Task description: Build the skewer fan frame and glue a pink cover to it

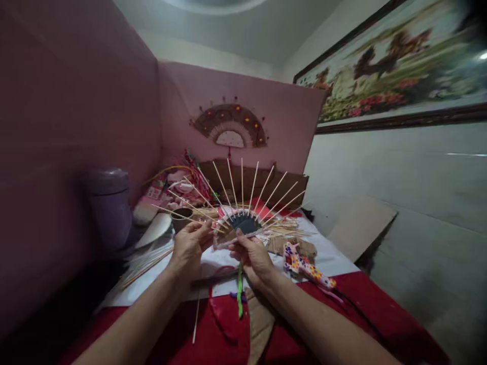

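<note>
Both my hands hold up a half-made fan (239, 223): a dark half-round base with several thin wooden sticks fanning out from it. My left hand (189, 247) pinches the fan's left edge, fingers closed on the sticks there. My right hand (252, 256) grips the base from below, thumb on its near face. A finished brown fan (230, 126) with coloured dots hangs on the pink board behind.
A red cloth (350, 299) covers the table, with a white sheet (327, 256) on it. A flower-patterned glue gun (304, 266) lies right of my hands. Loose sticks (146, 261), a purple jar (110, 208), a small cup (181, 218), cardboard pieces (261, 322) and a green strip (239, 296) lie around.
</note>
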Demonstrator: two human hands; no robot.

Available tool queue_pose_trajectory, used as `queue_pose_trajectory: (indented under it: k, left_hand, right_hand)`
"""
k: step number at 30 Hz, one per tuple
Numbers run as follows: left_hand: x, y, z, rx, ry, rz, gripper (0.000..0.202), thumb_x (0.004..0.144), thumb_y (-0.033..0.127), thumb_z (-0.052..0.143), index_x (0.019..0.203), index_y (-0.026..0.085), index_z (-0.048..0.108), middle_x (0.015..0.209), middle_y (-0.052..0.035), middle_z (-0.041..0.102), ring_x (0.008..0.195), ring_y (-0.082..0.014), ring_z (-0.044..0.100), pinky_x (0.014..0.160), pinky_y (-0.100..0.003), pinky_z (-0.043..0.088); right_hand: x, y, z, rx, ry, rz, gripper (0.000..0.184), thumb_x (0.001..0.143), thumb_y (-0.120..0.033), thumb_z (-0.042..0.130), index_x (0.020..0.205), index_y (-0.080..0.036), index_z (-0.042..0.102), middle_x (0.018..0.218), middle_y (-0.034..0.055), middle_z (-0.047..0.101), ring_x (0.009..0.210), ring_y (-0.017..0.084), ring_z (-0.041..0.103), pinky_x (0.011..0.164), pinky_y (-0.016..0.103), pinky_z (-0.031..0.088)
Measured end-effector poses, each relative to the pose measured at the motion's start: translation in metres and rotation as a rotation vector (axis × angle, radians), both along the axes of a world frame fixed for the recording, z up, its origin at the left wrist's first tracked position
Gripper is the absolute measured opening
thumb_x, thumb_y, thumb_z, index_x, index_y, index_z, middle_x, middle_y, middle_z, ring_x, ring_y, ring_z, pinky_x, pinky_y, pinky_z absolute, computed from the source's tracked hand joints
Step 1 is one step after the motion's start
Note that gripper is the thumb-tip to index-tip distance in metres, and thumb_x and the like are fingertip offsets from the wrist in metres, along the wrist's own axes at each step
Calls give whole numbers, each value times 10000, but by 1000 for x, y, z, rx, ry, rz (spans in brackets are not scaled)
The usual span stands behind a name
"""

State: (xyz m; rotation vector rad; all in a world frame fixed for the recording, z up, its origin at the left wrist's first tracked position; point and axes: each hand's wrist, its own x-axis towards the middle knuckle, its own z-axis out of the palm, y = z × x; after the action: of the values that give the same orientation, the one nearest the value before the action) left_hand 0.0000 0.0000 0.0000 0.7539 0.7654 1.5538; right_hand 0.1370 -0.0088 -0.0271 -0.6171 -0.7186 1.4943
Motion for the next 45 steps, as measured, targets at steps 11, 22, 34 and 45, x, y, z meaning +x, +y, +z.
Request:
queue_pose_trajectory:
  k: [11, 22, 34, 45]
  left_hand:
    - [3, -2, 6, 5, -6, 47, 363, 480, 246, 803, 608, 155, 475, 553, 18, 625, 499, -98, 584, 532, -228, 481]
    - [5, -2, 4, 2, 16, 53, 388, 454, 274, 811, 602, 155, 473, 534, 31, 606, 495, -85, 566, 534, -220, 471]
    - [2, -1, 2, 46, 28, 32, 339, 476, 249, 802, 611, 145, 508, 575, 22, 610, 530, -91, 581, 543, -221, 469]
    - [2, -2, 5, 66, 54, 50, 316, 480, 246, 801, 606, 138, 532, 596, 7, 619, 552, -102, 593, 531, -217, 467]
  right_hand:
    - [1, -1, 2, 15, 19, 7, 267, 597, -290, 768, 644, -127, 562, 539, 6, 648, 480, 100, 608, 436, 167, 494]
    - [0, -2, 1, -9, 36, 5, 256, 597, -282, 769, 618, -121, 570, 519, 23, 645, 459, 95, 595, 447, 166, 498]
    - [-1, -3, 1, -4, 44, 13, 275, 582, -288, 778, 625, -124, 561, 528, 11, 638, 468, 95, 593, 455, 175, 501]
    - [-2, -5, 3, -12, 52, 20, 294, 582, -306, 780, 627, -132, 547, 531, 3, 632, 472, 96, 595, 459, 180, 501]
